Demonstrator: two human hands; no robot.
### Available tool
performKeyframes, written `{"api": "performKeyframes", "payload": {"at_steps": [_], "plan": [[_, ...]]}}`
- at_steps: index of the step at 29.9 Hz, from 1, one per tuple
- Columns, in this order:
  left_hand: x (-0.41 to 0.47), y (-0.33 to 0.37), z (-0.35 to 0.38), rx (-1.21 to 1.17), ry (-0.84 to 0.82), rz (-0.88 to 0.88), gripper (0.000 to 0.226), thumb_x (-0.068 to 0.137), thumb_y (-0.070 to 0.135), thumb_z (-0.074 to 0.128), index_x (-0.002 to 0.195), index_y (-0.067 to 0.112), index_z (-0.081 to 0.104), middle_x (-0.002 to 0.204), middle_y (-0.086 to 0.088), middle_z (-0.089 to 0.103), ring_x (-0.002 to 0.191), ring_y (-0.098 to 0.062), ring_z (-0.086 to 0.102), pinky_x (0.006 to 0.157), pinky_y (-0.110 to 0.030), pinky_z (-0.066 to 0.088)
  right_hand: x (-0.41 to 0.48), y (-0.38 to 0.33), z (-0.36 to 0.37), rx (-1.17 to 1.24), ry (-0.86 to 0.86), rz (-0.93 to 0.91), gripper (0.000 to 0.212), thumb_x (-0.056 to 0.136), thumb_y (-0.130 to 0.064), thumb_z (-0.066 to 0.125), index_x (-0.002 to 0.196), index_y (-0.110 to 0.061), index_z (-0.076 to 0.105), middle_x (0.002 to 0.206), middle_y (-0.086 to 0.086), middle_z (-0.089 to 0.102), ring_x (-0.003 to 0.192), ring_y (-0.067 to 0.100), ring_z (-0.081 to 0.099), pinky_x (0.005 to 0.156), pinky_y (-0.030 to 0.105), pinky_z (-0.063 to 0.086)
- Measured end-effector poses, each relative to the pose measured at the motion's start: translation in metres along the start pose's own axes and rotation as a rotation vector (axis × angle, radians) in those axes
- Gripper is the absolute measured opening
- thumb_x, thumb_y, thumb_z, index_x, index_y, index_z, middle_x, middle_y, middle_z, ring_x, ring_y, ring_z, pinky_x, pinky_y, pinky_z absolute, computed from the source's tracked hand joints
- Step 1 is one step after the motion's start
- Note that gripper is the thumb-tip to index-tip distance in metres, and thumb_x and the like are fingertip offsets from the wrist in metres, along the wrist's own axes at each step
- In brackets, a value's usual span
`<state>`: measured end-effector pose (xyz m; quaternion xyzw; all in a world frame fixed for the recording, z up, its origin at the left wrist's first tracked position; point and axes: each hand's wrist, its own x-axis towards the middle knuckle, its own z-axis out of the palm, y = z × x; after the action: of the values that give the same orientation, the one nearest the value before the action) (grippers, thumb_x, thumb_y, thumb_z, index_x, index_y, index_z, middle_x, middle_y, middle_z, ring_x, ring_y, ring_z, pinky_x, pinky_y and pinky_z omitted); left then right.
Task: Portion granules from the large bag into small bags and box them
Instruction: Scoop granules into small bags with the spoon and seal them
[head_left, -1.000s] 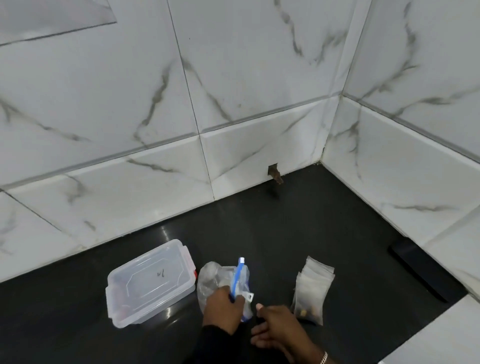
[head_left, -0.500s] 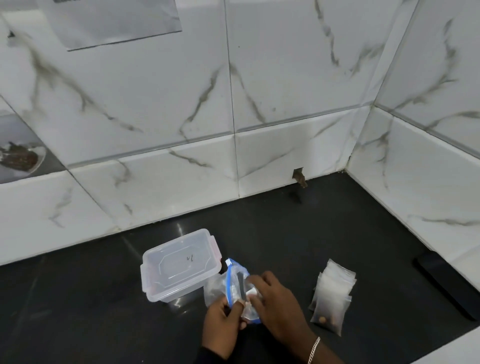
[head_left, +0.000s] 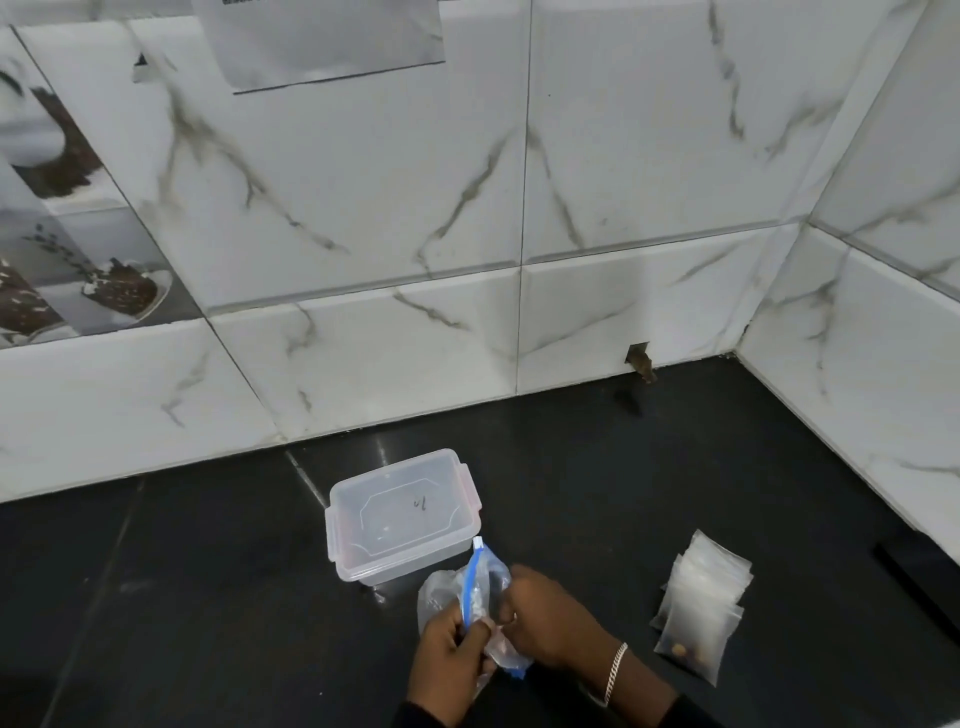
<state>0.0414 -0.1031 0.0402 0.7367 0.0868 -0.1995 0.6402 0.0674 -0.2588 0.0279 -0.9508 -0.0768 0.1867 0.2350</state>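
Observation:
A clear large bag (head_left: 470, 584) with a blue zip strip stands on the black counter, held between both hands. My left hand (head_left: 451, 660) pinches the zip strip at its near end. My right hand (head_left: 550, 616) grips the bag's right side at the mouth. Just behind the bag sits a clear plastic box (head_left: 402, 514) with its lid on and pink latches. To the right lies a fanned stack of small clear bags (head_left: 701, 605); the nearest one shows a few brown granules at its bottom.
The black counter (head_left: 208, 597) runs into a corner of white marble-look tiled walls. A small brown fitting (head_left: 641, 364) sticks out at the wall's base. A dark flat object (head_left: 914, 582) lies at the right edge. A paper sheet (head_left: 322, 36) hangs on the wall.
My right hand moved from the counter onto the large bag, so both hands hold it. The view swung left and up, so the box and bags sit further right in the frame.

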Motion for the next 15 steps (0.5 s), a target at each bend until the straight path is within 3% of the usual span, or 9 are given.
{"api": "performKeyframes", "payload": {"at_steps": [2, 5, 8, 11, 15], "plan": [[0.002, 0.002, -0.006, -0.067, 0.094, 0.005, 0.014, 0.092, -0.005, 0.057, 0.081, -0.006, 0.066, 0.053, -0.012, 0.059, 0.043, -0.01, 0.052, 0.042, -0.02, 0.042, -0.006, -0.005, 0.0, -0.115, 0.24, -0.103, 0.037, 0.091, -0.046, 0.051, 0.099, -0.015, 0.072, 0.126, 0.003, 0.055, 0.109, 0.022, 0.053, 0.085, 0.031, 0.049], [0.005, 0.002, -0.013, -0.167, 0.18, -0.01, 0.018, 0.09, 0.002, 0.061, 0.077, -0.01, 0.063, 0.052, -0.014, 0.057, 0.041, -0.014, 0.051, 0.043, -0.021, 0.041, -0.019, -0.011, -0.005, -0.15, 0.498, -0.217, 0.027, 0.088, -0.045, 0.053, 0.094, -0.025, 0.07, 0.136, -0.001, 0.052, 0.117, 0.019, 0.048, 0.086, 0.029, 0.051], [0.009, -0.003, -0.019, -0.234, 0.214, -0.048, 0.017, 0.092, 0.003, 0.059, 0.082, -0.009, 0.065, 0.056, -0.018, 0.061, 0.047, -0.022, 0.053, 0.054, -0.03, 0.045, -0.026, -0.018, -0.014, -0.035, 0.496, -0.185, 0.021, 0.09, -0.041, 0.05, 0.093, -0.028, 0.066, 0.107, -0.01, 0.056, 0.091, 0.007, 0.054, 0.071, 0.02, 0.047], [0.009, -0.001, -0.021, -0.249, 0.21, -0.016, 0.012, 0.092, 0.002, 0.06, 0.088, -0.002, 0.071, 0.064, -0.02, 0.067, 0.054, -0.025, 0.058, 0.056, -0.031, 0.05, -0.027, -0.021, -0.012, -0.072, 0.442, -0.231, 0.015, 0.088, -0.038, 0.053, 0.083, -0.027, 0.061, 0.083, -0.009, 0.054, 0.065, 0.009, 0.055, 0.056, 0.021, 0.038], [0.005, 0.005, -0.018, -0.253, 0.223, 0.065, 0.015, 0.092, 0.002, 0.061, 0.087, 0.005, 0.074, 0.077, -0.027, 0.07, 0.062, -0.026, 0.062, 0.051, -0.027, 0.055, -0.032, -0.026, -0.01, -0.158, 0.47, -0.334, 0.013, 0.082, -0.033, 0.06, 0.077, -0.027, 0.05, 0.077, -0.011, 0.053, 0.061, 0.006, 0.049, 0.051, 0.021, 0.035]]}}
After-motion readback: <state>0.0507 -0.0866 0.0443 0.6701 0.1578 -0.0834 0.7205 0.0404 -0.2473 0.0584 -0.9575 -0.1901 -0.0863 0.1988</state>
